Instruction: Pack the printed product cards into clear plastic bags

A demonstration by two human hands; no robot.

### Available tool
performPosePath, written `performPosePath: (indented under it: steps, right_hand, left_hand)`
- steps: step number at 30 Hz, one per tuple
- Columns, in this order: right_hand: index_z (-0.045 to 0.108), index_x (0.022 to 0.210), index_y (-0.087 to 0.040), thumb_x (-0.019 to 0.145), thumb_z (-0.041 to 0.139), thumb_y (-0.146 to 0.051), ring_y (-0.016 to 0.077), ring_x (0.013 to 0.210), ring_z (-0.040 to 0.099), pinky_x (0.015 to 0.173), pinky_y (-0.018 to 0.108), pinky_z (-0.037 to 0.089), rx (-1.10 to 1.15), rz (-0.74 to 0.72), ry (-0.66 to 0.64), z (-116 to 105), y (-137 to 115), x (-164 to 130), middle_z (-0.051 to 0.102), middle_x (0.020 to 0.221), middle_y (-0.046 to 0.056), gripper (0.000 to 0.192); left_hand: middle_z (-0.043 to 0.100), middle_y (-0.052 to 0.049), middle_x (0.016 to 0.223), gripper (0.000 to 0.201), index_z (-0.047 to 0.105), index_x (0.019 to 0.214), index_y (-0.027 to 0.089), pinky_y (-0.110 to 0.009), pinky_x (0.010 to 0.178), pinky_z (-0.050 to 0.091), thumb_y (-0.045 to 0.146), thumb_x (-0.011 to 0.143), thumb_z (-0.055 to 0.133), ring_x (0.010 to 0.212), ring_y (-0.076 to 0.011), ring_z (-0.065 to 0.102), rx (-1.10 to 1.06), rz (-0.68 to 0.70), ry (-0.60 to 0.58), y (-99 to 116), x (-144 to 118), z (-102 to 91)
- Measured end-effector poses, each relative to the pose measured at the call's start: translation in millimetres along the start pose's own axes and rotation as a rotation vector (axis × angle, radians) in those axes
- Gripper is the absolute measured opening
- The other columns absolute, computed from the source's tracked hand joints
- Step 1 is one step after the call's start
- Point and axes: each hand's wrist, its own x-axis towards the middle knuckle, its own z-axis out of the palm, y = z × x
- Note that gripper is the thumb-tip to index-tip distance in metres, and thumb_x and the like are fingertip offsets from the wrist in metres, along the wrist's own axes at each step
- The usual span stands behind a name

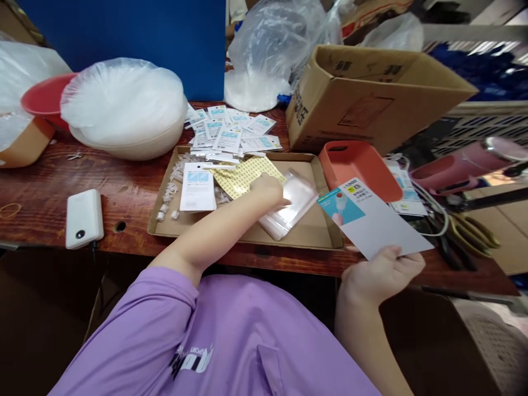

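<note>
In my right hand (385, 272) is a printed card (381, 228) with a blue picture panel, held by its lower edge between thumb and fingers. My left hand (268, 190) is over the shallow cardboard tray (305, 242), at the yellow dotted sticker sheet (235, 179) and beside a stack of clear plastic bags (291, 206). Its fingers are mostly hidden by the back of the hand. A white printed card (198, 190) lies at the tray's left, next to small whitish plastic pieces (169, 192).
Several packaged cards (226, 137) are piled behind the tray. Around it stand a red-orange bin (355, 165), a cardboard box (363, 110) and a bag-covered bowl (127, 110). A white power bank (84, 220) lies left; pliers (472, 234) and a pink bottle (462, 165) are right.
</note>
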Motion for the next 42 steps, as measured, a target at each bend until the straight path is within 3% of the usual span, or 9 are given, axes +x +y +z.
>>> performPosePath:
  steps: [4, 13, 17, 20, 24, 28, 33, 36, 42]
  right_hand:
    - [0.041, 0.093, -0.023, 0.081, 0.056, -0.042, 0.0174, 0.067, 0.064, 0.046, 0.033, 0.056, 0.039, 0.070, -0.129, -9.4, 0.5, -2.2, 0.061, 0.102, 0.007, 0.027]
    - [0.042, 0.098, -0.020, 0.083, 0.058, -0.044, 0.0156, 0.075, 0.063, 0.050, 0.028, 0.058, 0.125, 0.089, -0.224, -1.2, 2.9, -4.3, 0.056, 0.100, 0.006, 0.033]
    - [0.043, 0.099, -0.019, 0.083, 0.060, -0.044, 0.0155, 0.079, 0.063, 0.052, 0.028, 0.058, 0.167, 0.088, -0.249, 5.9, -2.7, -11.8, 0.056, 0.105, 0.007, 0.034]
    - [0.046, 0.100, -0.018, 0.085, 0.059, -0.041, 0.0161, 0.078, 0.065, 0.055, 0.030, 0.059, 0.181, 0.076, -0.275, 9.6, -3.9, -13.7, 0.058, 0.102, 0.007, 0.030]
    - [0.054, 0.101, -0.016, 0.087, 0.057, -0.034, 0.0164, 0.074, 0.065, 0.064, 0.034, 0.058, 0.175, 0.002, -0.297, 8.8, -0.3, -16.0, 0.063, 0.093, 0.006, 0.023]
    - [0.059, 0.107, -0.020, 0.088, 0.055, -0.021, 0.0207, 0.097, 0.065, 0.087, 0.042, 0.053, 0.150, -0.228, -0.288, -3.8, 1.2, -22.1, 0.066, 0.103, 0.008, 0.020]
    - [0.062, 0.103, -0.021, 0.086, 0.057, -0.018, 0.0234, 0.107, 0.064, 0.084, 0.042, 0.058, 0.283, -0.888, -0.889, -10.7, -15.8, -24.2, 0.069, 0.108, 0.009, 0.018]
    - [0.064, 0.097, -0.017, 0.083, 0.058, -0.011, 0.0229, 0.115, 0.059, 0.088, 0.038, 0.057, 0.277, -1.073, -0.988, -2.1, -26.5, -23.8, 0.070, 0.106, 0.011, 0.016]
    - [0.065, 0.108, -0.018, 0.086, 0.056, -0.011, 0.0242, 0.118, 0.057, 0.088, 0.036, 0.057, 0.148, -1.114, -1.003, 13.6, -27.6, -24.6, 0.070, 0.110, 0.012, 0.025]
  left_hand:
    - [0.062, -0.026, 0.109, 0.072, 0.063, 0.106, 0.003, -0.043, 0.087, 0.046, 0.054, 0.057, 0.078, 0.108, -0.0394, 0.056, -0.011, -0.003, -0.045, 1.2, 19.7, -2.0]
    - [0.068, -0.013, 0.100, 0.028, 0.063, 0.099, 0.015, -0.034, 0.077, 0.046, 0.036, 0.081, 0.056, 0.091, -0.0262, 0.063, -0.165, 0.023, 0.127, -15.8, -3.5, -4.4]
    - [0.070, -0.010, 0.103, 0.029, 0.066, 0.097, 0.016, -0.033, 0.081, 0.045, 0.031, 0.089, 0.042, 0.093, -0.0235, 0.063, -0.248, 0.061, 0.122, -24.6, -15.9, -2.5]
    - [0.064, -0.015, 0.119, 0.039, 0.061, 0.115, 0.013, -0.034, 0.091, 0.042, 0.030, 0.093, 0.033, 0.108, -0.0254, 0.059, -0.292, 0.056, 0.131, -28.5, -25.6, -0.6]
    - [0.038, -0.018, 0.147, 0.048, 0.043, 0.137, 0.011, -0.039, 0.105, 0.032, 0.031, 0.094, 0.032, 0.134, -0.0280, 0.039, -0.382, 0.068, 0.186, -34.2, -40.4, 5.2]
    - [0.053, -0.013, 0.137, 0.045, 0.051, 0.130, 0.019, -0.039, 0.102, 0.037, 0.041, 0.093, 0.040, 0.125, -0.0256, 0.050, -1.010, 0.108, 0.158, -42.7, -56.9, 13.2]
    - [0.064, -0.011, 0.119, 0.042, 0.051, 0.129, 0.024, -0.040, 0.090, 0.047, 0.040, 0.091, 0.047, 0.099, -0.0223, 0.065, -1.808, -0.004, 0.038, -51.2, -83.8, 11.2]
    - [0.066, -0.008, 0.115, 0.043, 0.045, 0.135, 0.029, -0.040, 0.084, 0.051, 0.038, 0.093, 0.044, 0.092, -0.0209, 0.067, -2.016, 0.016, -0.007, -59.5, -100.2, 5.7]
    - [0.069, -0.007, 0.109, 0.048, 0.038, 0.140, 0.031, -0.038, 0.079, 0.054, 0.035, 0.093, 0.044, 0.087, -0.0213, 0.069, -2.081, -0.028, 0.159, -74.5, -124.0, -2.6]
